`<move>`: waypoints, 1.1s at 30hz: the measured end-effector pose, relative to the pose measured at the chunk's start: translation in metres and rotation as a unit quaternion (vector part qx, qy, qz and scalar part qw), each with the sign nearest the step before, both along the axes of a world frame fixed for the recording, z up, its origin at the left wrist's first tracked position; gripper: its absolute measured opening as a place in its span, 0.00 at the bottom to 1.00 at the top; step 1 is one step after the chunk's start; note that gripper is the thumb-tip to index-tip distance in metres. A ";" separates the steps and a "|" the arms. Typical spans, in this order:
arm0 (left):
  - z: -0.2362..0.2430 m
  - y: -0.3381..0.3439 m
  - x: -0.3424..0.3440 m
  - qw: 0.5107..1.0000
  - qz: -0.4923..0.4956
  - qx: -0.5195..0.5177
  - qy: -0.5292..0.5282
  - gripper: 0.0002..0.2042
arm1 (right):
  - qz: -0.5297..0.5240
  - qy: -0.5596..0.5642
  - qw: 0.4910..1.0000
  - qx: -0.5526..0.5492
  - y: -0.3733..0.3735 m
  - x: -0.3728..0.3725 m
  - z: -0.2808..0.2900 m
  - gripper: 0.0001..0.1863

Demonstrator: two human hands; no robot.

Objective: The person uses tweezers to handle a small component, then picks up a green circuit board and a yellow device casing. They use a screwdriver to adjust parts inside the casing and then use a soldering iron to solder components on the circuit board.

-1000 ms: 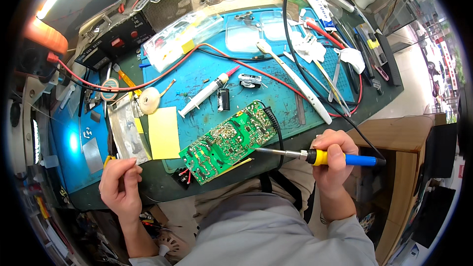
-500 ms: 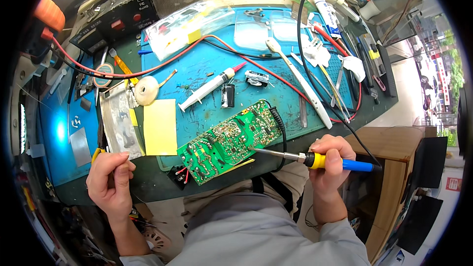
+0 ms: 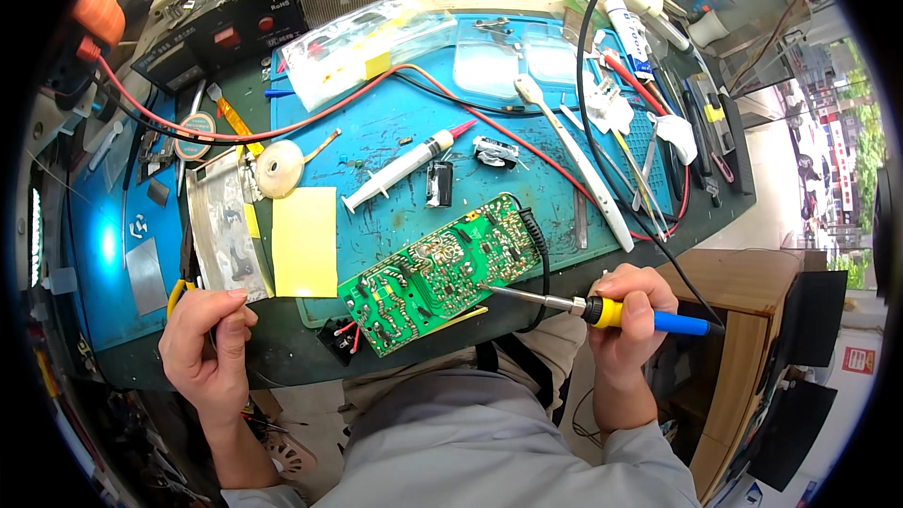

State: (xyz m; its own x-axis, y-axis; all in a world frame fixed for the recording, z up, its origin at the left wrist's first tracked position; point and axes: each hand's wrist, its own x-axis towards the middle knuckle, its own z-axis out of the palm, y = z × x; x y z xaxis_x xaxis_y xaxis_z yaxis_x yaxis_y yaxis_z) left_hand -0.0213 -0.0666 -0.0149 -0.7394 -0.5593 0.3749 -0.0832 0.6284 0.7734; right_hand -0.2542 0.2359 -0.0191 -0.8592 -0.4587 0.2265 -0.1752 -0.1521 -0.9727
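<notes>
The green circuit board [image 3: 442, 273] lies in front of you with its solder side up, slanting across the near edge of the blue mat [image 3: 384, 229] and onto the dark rim of the counter [image 3: 292, 348]. Your right hand [image 3: 628, 318] has its grip closed around the yellow and blue handle of a soldering iron [image 3: 607, 312], its metal tip pointing left at the board's near edge; whether it touches, you cannot tell from here. Your left hand [image 3: 205, 339] is well apart from the board, its grip drawn in with thumb against curled fingers; whether anything thin is pinched there, you cannot tell. Yellow-handled pliers [image 3: 177, 295] lie just beyond those fingers. Past the board's left end you have a yellow paper sheet [image 3: 304, 243], and beyond it a round white spool [image 3: 280, 172]. Behind the board lie a black cylindrical component [image 3: 439, 183], a syringe [image 3: 404, 169] with a pink tip and, farther right, a long white brush [image 3: 577, 165] set at a slant.
</notes>
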 end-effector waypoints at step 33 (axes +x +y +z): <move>0.000 -0.004 0.002 0.999 -0.035 -0.026 -0.027 0.07 | 0.011 0.042 0.999 0.004 0.002 0.000 -0.002 0.16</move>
